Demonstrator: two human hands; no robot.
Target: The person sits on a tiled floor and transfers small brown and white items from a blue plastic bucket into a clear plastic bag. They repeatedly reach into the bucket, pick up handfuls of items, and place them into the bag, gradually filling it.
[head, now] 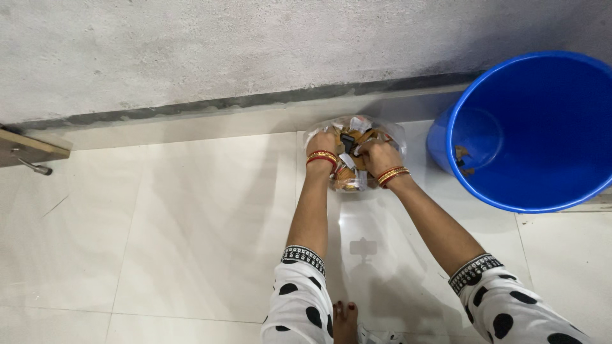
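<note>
- Your left hand [323, 145] and right hand [377, 155] are both closed on the top of a clear plastic bag [354, 153], fingers bunched into the film, the two hands just beside each other with the bag's mouth between them
- The clear plastic bag sits on the floor [191, 216] close to the far edge, where the tiles meet the grey wall [255, 44], and it is stuffed with small wrappers [349, 179] in orange, brown and white
- Judge it light and soft: thin film, crumpled contents, nothing stiff to brace against, so it will sag and shift as you move it
- The film looks slick and could tear if you pull from a single pinch; gather the neck in a full fist, or cup a palm under the belly
- Loose pieces could spill if the mouth tips, so keep the opening uppermost
- A large blue bucket [529, 127] stands to your right, near the bag but not touching it, with a few scraps at its bottom
- At the left edge of the floor, a wooden board with a metal handle [29, 153] juts in
</note>
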